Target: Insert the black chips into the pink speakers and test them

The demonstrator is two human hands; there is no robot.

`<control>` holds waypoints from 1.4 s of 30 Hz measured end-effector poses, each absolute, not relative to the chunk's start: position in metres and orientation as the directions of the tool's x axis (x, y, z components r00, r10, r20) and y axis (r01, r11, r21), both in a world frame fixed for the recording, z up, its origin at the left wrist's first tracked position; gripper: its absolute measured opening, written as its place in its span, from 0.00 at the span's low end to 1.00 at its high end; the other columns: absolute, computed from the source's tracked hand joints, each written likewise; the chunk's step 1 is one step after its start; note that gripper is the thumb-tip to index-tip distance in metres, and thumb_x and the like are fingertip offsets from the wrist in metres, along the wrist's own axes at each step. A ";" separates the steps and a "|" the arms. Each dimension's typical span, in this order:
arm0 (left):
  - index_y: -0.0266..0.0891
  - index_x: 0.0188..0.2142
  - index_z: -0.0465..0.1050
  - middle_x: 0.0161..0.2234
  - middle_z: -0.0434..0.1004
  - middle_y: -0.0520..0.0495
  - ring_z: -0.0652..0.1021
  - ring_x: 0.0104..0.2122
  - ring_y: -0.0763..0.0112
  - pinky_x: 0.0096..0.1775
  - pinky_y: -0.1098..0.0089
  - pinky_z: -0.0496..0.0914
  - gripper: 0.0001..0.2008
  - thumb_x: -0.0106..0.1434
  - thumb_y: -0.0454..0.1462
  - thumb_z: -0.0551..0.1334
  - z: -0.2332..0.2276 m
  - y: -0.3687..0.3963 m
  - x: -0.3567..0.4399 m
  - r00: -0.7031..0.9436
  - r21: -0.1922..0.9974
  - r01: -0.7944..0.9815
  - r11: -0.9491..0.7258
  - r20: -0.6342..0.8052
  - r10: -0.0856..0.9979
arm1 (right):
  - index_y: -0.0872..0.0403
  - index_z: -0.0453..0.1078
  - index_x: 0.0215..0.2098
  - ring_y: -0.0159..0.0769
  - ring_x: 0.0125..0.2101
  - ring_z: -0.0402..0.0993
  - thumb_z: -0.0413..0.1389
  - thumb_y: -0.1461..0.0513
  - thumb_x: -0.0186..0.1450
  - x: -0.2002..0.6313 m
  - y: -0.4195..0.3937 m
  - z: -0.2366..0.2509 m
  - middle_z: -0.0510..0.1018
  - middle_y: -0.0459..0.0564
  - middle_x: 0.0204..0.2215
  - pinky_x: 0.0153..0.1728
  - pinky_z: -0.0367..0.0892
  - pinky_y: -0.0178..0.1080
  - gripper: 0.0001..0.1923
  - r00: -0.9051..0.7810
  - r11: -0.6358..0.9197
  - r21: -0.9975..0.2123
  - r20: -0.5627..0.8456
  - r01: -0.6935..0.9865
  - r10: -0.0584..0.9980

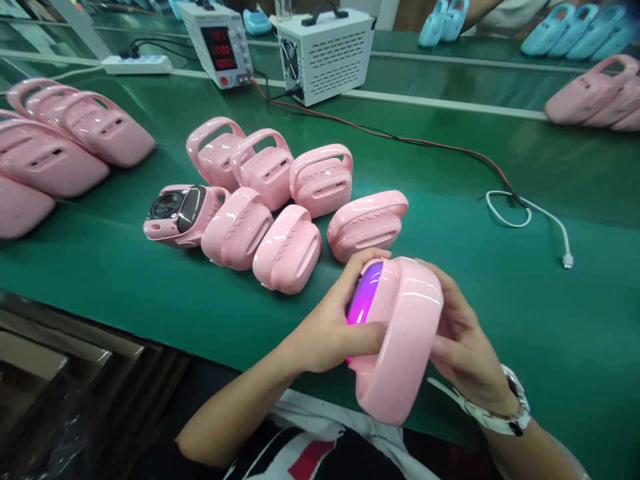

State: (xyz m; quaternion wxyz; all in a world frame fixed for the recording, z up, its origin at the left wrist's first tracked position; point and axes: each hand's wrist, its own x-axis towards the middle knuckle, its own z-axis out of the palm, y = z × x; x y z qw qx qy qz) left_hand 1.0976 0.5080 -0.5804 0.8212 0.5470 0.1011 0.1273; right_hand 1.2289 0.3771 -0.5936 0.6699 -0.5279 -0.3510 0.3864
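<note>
A pink portable speaker (413, 333) with a broad carrying handle is held up near the table's front edge, its panel glowing purple. My left hand (330, 327) grips it from the left, with one finger reaching under the handle. On the other side my right hand (463, 347), with a watch on the wrist, is closed around the speaker; some of its fingers are hidden behind it. Just beyond my hands lies another pink speaker (367, 227). Several more, such as one pink speaker (287, 250), stand grouped to the left, and one speaker (183, 213) shows its black round driver.
A bench power supply (215, 43) with red digits and a grey vented box (327, 53) stand at the back. A red-black wire leads to a white cable (545, 212) at right. More pink speakers (107, 127) fill the left; cardboard (30, 353) sits below the table edge.
</note>
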 end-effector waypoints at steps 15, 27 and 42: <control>0.52 0.57 0.58 0.55 0.62 0.49 0.71 0.48 0.61 0.51 0.62 0.68 0.35 0.52 0.38 0.71 -0.589 0.507 1.100 0.926 0.944 -0.132 0.303 0.008 0.378 | 0.34 0.70 0.54 0.38 0.43 0.75 0.70 0.53 0.51 1.233 0.382 -0.595 0.73 0.44 0.54 0.34 0.76 0.34 0.32 0.445 0.103 -0.967 -0.010 -0.231 0.895; 0.52 0.61 0.48 0.58 0.61 0.48 0.72 0.51 0.60 0.52 0.63 0.68 0.42 0.54 0.39 0.70 -0.567 0.485 1.102 0.761 0.990 -0.142 0.021 0.095 0.642 | 0.51 0.77 0.27 0.32 0.21 0.69 0.62 0.63 0.62 1.235 0.364 -0.553 0.74 0.46 0.19 0.21 0.66 0.34 0.06 0.585 0.040 -0.964 0.193 0.264 0.788; 0.52 0.60 0.51 0.55 0.64 0.48 0.71 0.51 0.59 0.53 0.61 0.67 0.45 0.48 0.45 0.74 -0.580 0.477 1.110 0.841 0.927 -0.028 0.373 -0.180 0.510 | 0.54 0.76 0.27 0.36 0.22 0.73 0.57 0.51 0.64 1.279 0.311 -0.580 0.77 0.50 0.22 0.20 0.69 0.34 0.17 0.692 -0.404 -0.744 0.107 0.532 0.714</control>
